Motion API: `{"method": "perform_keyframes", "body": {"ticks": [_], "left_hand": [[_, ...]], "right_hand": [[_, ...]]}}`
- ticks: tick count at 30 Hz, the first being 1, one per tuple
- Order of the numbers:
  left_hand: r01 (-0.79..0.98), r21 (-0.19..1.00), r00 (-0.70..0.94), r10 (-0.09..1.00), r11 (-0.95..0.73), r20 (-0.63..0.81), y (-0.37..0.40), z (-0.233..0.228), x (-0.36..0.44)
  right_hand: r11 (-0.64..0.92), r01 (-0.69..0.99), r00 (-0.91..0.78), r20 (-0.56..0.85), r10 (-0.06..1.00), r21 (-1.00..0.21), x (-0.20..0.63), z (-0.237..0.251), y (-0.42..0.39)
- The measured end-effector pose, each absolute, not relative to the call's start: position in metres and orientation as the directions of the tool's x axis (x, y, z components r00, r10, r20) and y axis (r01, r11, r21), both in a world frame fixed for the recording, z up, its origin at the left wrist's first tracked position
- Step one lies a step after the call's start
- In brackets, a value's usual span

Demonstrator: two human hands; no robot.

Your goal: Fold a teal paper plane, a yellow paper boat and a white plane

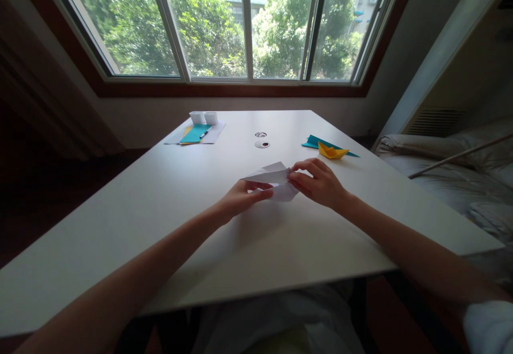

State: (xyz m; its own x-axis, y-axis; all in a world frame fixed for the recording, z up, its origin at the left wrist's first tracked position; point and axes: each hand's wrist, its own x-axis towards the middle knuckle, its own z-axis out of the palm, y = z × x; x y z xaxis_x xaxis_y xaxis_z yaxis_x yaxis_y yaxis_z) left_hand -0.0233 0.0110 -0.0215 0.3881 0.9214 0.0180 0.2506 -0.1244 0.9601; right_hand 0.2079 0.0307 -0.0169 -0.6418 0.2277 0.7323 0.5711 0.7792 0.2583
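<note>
Left hand (pixel 241 197) and right hand (pixel 319 184) grip 1 folded white paper (pixel 274 175) — uneven pull between them could tear or skew it.

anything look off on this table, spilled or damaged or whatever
Nothing looks spilled or damaged. The only slight untidiness is at the far left of the table, where the blue sheet and yellow sheet overlap unevenly. The white paper is folded and held in both the left hand and right hand.

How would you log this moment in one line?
left hand: holds folded white paper | right hand: pinches its end | yellow paper boat: on table
</note>
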Motion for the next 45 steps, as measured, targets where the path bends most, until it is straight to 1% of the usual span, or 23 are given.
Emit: {"method": "perform_keyframes", "body": {"ticks": [2, 4, 6, 8, 11, 14, 17, 19, 20, 22, 25, 27, 32, 35, 38, 43, 45], "left_hand": [[0.351, 0.892, 0.35, 0.923, -0.285, 0.157, 0.012, -0.021, -0.023], [0.459, 0.795, 0.324, 0.908, -0.396, 0.266, 0.011, -0.019, -0.022], [0.571, 0.692, 0.289, 0.897, -0.441, 0.333, 0.01, -0.017, -0.023], [0.646, 0.599, 0.265, 0.875, -0.473, 0.405, 0.009, -0.016, -0.023], [0.664, 0.511, 0.294, 0.819, -0.545, 0.492, 0.007, -0.015, -0.023], [0.652, 0.464, 0.371, 0.786, -0.6, 0.494, 0.005, -0.013, -0.023], [0.612, 0.477, 0.451, 0.774, -0.631, 0.445, 0.0, -0.007, -0.022], [0.568, 0.541, 0.464, 0.785, -0.619, 0.411, -0.003, -0.003, -0.021], [0.547, 0.578, 0.461, 0.794, -0.606, 0.397, -0.004, -0.002, -0.02], [0.512, 0.635, 0.45, 0.811, -0.578, 0.375, -0.005, -0.001, -0.019], [0.476, 0.688, 0.426, 0.828, -0.547, 0.364, -0.005, -0.003, -0.018], [0.441, 0.725, 0.424, 0.835, -0.529, 0.351, -0.005, -0.004, -0.017], [0.358, 0.806, 0.438, 0.847, -0.471, 0.3, -0.008, -0.004, -0.014], [0.359, 0.8, 0.464, 0.836, -0.48, 0.293, -0.01, -0.003, -0.012], [0.396, 0.758, 0.485, 0.819, -0.518, 0.307, -0.012, -0.003, -0.011], [0.568, 0.605, 0.449, 0.826, -0.558, 0.34, -0.014, -0.003, -0.008], [0.604, 0.573, 0.438, 0.832, -0.554, 0.342, -0.015, -0.003, -0.007]], "right_hand": [[0.793, 0.559, -0.65, 0.722, 0.237, 0.242, 0.207, -0.016, 0.031], [0.8, 0.556, -0.652, 0.715, 0.253, 0.224, 0.207, -0.014, 0.031], [0.795, 0.572, -0.636, 0.721, 0.274, 0.202, 0.207, -0.013, 0.031], [0.783, 0.598, -0.604, 0.738, 0.301, 0.171, 0.207, -0.012, 0.031], [0.77, 0.624, -0.565, 0.755, 0.332, 0.128, 0.207, -0.01, 0.029], [0.767, 0.634, -0.535, 0.772, 0.344, 0.098, 0.207, -0.008, 0.029], [0.758, 0.652, -0.475, 0.784, 0.4, 0.008, 0.21, -0.006, 0.03], [0.75, 0.659, -0.441, 0.781, 0.442, -0.053, 0.212, -0.006, 0.032], [0.753, 0.655, -0.445, 0.777, 0.446, -0.058, 0.214, -0.006, 0.033], [0.775, 0.632, -0.496, 0.764, 0.412, -0.007, 0.216, -0.006, 0.034], [0.8, 0.588, -0.592, 0.738, 0.324, 0.12, 0.217, -0.007, 0.033], [0.784, 0.596, -0.607, 0.736, 0.299, 0.173, 0.216, -0.008, 0.032], [0.747, 0.636, -0.577, 0.763, 0.291, 0.195, 0.216, -0.013, 0.031], [0.768, 0.602, -0.577, 0.783, 0.232, 0.216, 0.219, -0.016, 0.033], [0.779, 0.579, -0.579, 0.793, 0.188, 0.238, 0.221, -0.018, 0.035], [0.766, 0.599, -0.562, 0.804, 0.196, 0.232, 0.219, -0.015, 0.035], [0.762, 0.613, -0.543, 0.811, 0.215, 0.209, 0.219, -0.015, 0.034]]}}
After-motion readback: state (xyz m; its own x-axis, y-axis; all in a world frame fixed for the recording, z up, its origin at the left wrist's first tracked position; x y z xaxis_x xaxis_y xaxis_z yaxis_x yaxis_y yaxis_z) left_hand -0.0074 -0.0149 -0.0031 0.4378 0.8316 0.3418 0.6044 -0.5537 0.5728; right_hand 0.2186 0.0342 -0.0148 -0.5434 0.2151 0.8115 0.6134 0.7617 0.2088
